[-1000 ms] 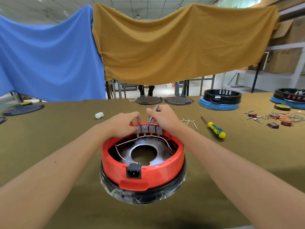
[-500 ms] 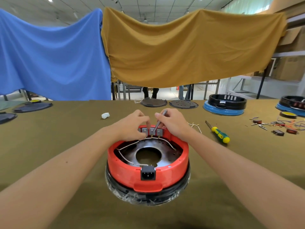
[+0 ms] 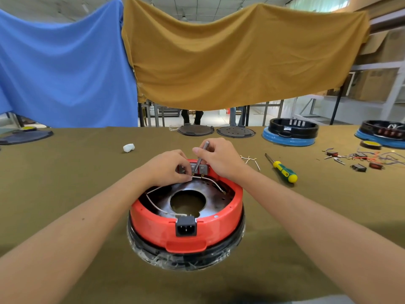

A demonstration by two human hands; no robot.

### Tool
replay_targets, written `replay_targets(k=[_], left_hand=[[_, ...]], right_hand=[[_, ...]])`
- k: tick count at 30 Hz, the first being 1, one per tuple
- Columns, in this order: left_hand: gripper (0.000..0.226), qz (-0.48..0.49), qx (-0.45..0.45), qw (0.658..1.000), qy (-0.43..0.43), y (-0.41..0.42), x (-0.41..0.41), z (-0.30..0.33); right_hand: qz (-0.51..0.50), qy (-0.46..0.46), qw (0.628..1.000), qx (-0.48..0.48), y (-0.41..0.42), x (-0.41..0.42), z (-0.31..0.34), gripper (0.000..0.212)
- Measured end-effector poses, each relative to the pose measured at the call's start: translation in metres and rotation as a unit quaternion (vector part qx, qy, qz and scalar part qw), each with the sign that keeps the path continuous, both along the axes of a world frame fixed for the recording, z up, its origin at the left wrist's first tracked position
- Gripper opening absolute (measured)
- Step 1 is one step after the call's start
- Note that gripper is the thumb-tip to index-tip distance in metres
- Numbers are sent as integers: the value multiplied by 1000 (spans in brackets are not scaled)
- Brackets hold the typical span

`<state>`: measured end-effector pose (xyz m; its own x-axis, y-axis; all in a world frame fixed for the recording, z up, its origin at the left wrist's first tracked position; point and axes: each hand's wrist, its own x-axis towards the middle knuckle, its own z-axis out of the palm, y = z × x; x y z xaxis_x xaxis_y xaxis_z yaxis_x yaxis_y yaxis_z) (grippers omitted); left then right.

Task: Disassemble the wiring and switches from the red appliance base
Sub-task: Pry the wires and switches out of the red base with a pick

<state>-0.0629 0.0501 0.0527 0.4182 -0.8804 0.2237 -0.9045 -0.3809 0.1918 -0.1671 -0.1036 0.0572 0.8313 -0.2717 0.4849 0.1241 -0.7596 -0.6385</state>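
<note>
At the near centre of the counter point(image 3: 65, 194), I watch the red appliance base point(image 3: 186, 229): the right hand point(image 3: 219, 159) grips a thin metal tool point(image 3: 201, 156) against its far-rim switches point(image 3: 198, 168), while the left hand point(image 3: 168, 170) apparently pinches a white wire point(image 3: 210, 179).

One head-worn wide-angle view looks forward and down, close over the table point(image 3: 65, 194) toward hanging cloths.
</note>
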Motion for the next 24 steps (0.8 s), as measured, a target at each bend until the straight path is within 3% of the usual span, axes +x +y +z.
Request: replay_targets(k=[9,24], left_hand=[[3,5,0,1000,4,0,1,0],[5,4,-8,1000,21,-1,0,0]], right_hand=[[2,6,1000,-11,-2,4,-3,29],[-9,49,996,76,-1,12,4,35]])
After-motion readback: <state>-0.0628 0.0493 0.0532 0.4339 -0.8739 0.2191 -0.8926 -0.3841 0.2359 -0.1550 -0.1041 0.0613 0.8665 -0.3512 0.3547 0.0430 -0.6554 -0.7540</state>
